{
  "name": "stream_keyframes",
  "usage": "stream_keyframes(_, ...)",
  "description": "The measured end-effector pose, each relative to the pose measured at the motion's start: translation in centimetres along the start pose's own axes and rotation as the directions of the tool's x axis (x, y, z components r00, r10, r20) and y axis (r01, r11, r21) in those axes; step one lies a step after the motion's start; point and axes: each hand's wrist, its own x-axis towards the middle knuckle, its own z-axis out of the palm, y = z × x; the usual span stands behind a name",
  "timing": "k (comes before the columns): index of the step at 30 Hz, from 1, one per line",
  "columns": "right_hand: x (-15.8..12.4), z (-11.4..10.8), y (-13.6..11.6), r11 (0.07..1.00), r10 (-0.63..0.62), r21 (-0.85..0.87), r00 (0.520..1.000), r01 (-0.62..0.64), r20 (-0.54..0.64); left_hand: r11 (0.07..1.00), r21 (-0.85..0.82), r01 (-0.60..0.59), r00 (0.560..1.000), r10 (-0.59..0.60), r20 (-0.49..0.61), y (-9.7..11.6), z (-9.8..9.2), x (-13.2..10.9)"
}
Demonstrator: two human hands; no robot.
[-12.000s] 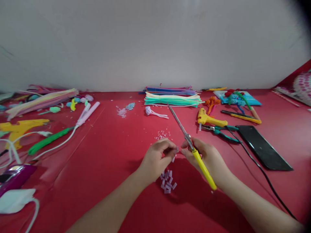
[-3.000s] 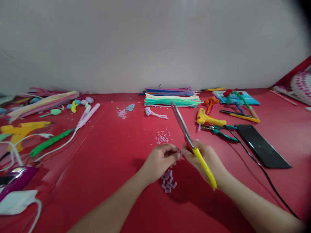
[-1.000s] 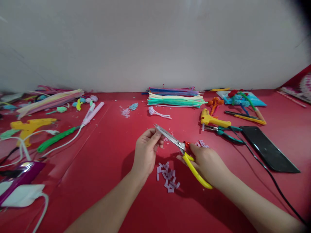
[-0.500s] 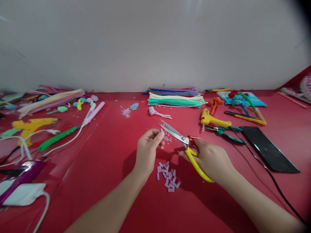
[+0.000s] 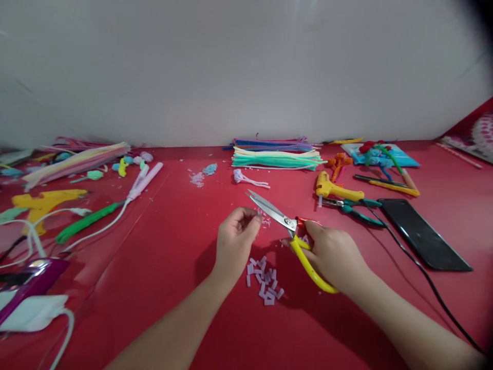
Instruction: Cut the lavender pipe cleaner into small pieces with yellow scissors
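Observation:
My right hand (image 5: pixel 334 253) is closed round the scissors (image 5: pixel 304 257), which have one yellow and one red handle. Their blades point up and left and lie almost together. My left hand (image 5: pixel 236 239) pinches a small pale lilac piece (image 5: pixel 259 211) between thumb and fingertips, just beside the blades. Tiny lilac snippets (image 5: pixel 265 222) are strewn on the red table beyond the fingers. A heap of short lilac pieces (image 5: pixel 265 280) lies between my forearms. Farther back rests a lilac fuzzy bundle (image 5: pixel 238 177) with two thin stems.
Pipe cleaners (image 5: pixel 277 158) lie along the wall. At right are a yellow glue gun (image 5: pixel 339 191), teal-handled pliers (image 5: pixel 360 211) and a black phone (image 5: pixel 423 234) with a cable nearby. At left are another glue gun (image 5: pixel 42 203), a pink hot tool (image 5: pixel 144 181) and a white adapter (image 5: pixel 34 312).
The scissor blades have come closer together. My left thumb and fingers have shifted slightly right around the lilac piece. The whole view has drifted slightly left.

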Motion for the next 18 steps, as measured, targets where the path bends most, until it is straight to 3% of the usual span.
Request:
stream_keyframes(6,-0.01,-0.04,-0.20,0.998,-0.024,-0.052,0.999,0.023,-0.024,0.989,-0.143,0.019,0.999,-0.025,-0.038,-0.65,-0.36,0.67)
stream_keyframes(18,-0.04,0.21,-0.23,0.997,-0.035,-0.065,0.999,0.034,-0.015,0.988,-0.153,0.009,0.999,-0.017,-0.046,-0.72,-0.45,0.75)
